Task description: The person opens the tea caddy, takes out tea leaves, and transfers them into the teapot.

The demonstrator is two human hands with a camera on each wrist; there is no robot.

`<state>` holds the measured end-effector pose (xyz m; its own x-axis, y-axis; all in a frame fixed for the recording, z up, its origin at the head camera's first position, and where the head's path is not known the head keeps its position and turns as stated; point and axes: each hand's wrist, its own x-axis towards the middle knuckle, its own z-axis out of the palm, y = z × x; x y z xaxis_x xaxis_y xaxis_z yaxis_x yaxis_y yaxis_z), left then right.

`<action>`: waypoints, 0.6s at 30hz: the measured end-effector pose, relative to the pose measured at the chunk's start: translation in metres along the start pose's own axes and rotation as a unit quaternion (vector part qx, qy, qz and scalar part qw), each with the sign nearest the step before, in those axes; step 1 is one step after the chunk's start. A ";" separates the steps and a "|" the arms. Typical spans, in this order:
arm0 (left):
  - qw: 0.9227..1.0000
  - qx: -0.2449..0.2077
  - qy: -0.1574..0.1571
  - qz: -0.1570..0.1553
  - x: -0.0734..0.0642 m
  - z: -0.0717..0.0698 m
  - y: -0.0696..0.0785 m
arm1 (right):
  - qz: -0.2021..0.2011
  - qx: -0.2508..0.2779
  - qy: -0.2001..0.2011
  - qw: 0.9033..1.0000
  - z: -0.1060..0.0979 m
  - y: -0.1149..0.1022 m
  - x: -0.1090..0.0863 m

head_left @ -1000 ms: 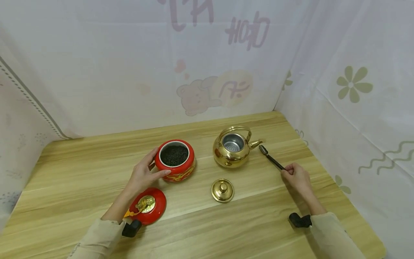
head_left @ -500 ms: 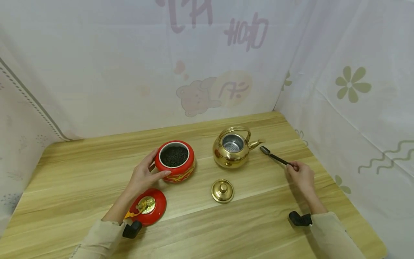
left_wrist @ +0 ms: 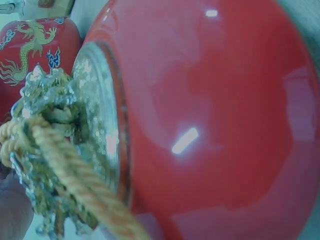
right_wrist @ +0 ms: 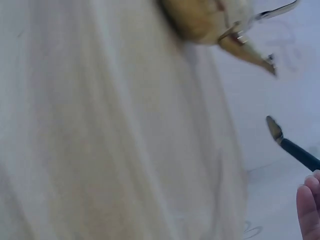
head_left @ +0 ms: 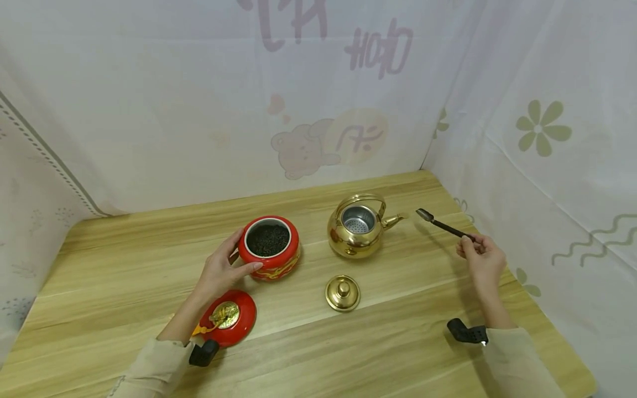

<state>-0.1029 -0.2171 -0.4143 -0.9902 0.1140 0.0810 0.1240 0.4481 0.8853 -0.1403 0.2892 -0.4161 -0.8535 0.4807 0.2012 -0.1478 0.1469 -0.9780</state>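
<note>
Pale printed curtains (head_left: 199,105) hang behind the wood-grain counter (head_left: 393,354). On it, inward from the middle of the back edge, stands a red jar (head_left: 283,258) of dark leaves (head_left: 269,240), gripped by the left hand (head_left: 221,268), which is half spread around its side. The right hand (head_left: 481,262) is nearly closed, pinching the end of a scoop (head_left: 448,228) held above the counter towards its right edge, apart from the gold kettle (head_left: 352,245).

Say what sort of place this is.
Probably a staged tabletop booth: pale, printed, fabric-like curtains hang behind and beside a light wood-grain table bearing a round, gold-coloured metal teapot.
</note>
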 end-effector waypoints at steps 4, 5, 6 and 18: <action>1.000 -0.009 0.000 0.001 0.000 0.000 0.000 | -0.007 0.094 0.026 0.995 0.002 -0.014 -0.001; 1.000 -0.012 0.001 0.001 0.000 0.000 0.000 | -0.010 0.101 0.031 0.994 0.004 -0.019 -0.002; 1.000 -0.012 0.001 0.001 0.000 0.000 0.000 | -0.013 0.120 0.035 0.992 0.005 -0.023 -0.002; 1.000 -0.008 0.006 0.007 0.000 0.001 0.001 | -0.163 0.279 0.012 0.946 0.026 -0.073 -0.019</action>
<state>-0.1031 -0.2162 -0.4140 -0.9890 0.1100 0.0993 0.1376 0.4325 0.8911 -0.1263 0.2472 -0.3503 -0.7065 0.5091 0.4916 -0.6480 -0.1859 -0.7386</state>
